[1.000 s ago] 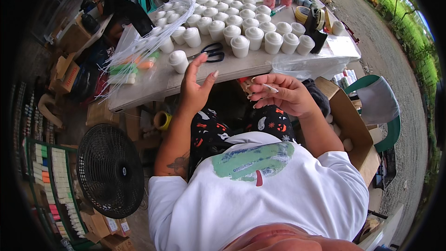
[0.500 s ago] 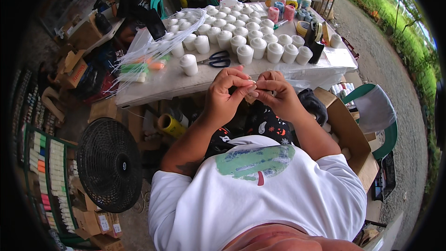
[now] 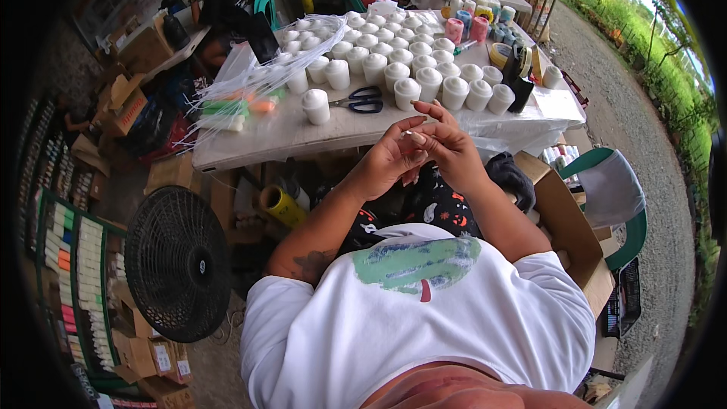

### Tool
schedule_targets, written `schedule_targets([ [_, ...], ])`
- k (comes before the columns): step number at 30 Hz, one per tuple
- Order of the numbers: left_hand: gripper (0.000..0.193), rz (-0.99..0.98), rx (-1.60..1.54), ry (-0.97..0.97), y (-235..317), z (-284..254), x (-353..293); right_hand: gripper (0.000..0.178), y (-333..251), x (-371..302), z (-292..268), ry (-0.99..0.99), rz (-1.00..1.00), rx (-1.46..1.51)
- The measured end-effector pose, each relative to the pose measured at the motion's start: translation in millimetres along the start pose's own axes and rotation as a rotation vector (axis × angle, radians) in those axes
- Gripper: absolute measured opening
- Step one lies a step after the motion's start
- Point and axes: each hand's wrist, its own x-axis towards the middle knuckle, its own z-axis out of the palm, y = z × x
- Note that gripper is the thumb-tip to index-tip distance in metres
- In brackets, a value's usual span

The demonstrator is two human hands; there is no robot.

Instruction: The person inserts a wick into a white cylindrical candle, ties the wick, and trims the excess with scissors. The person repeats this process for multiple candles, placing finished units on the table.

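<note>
White scrap [image 3: 414, 137], or what seems to be one, lies at the fingertips where the hands meet, in front of the table edge; pale nails beside it make its outline hard to tell. A second ago the hands were apart, with a pale slip in the right one; half a second ago both pinched together. Now the right hand [image 3: 454, 153] overlaps the left hand [image 3: 381, 167], its longer fingers lifted. That suggests the scrap is being worked or shifted between the fingertips. The left fingers are curled, thumb and forefinger narrow; the right thumb lies close to the meeting point. Whether either hand truly grips the scrap, I cannot tell.

Beyond the fingers, on the table [image 3: 261, 141], lie dark-handled scissors [image 3: 353, 101], just beside a lone white cup [image 3: 316, 110]. Further back, white cups [image 3: 407, 95] with peaked tops stand upright in close rows.
</note>
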Motion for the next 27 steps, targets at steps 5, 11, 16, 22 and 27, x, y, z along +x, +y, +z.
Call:
schedule_targets([
  [5, 0.037, -0.001, -0.002, 0.011, -8, -9, 4, 0.012, -8, -2, 0, 0.066, -0.161, -0.337],
  [11, 0.02, 0.24, 0.398, 0.272, -4, -10, 0, 0.008, -1, -6, 0, 0.106, -0.208, -0.535],
  [16, 0.011, 0.336, 0.554, 0.416, -4, -2, -4, 0.013, -5, -5, 5, 0.055, -0.132, -0.393],
  [22, 0.01, 0.298, 0.5, 0.457, 2, 7, -7, 0.015, 0, -9, 9, 0.046, -0.107, -0.142],
  [27, 0.012, 0.024, 0.465, 0.389, 17, 13, -14, 0.011, -6, -11, 5, 0.126, -0.178, -0.25],
])
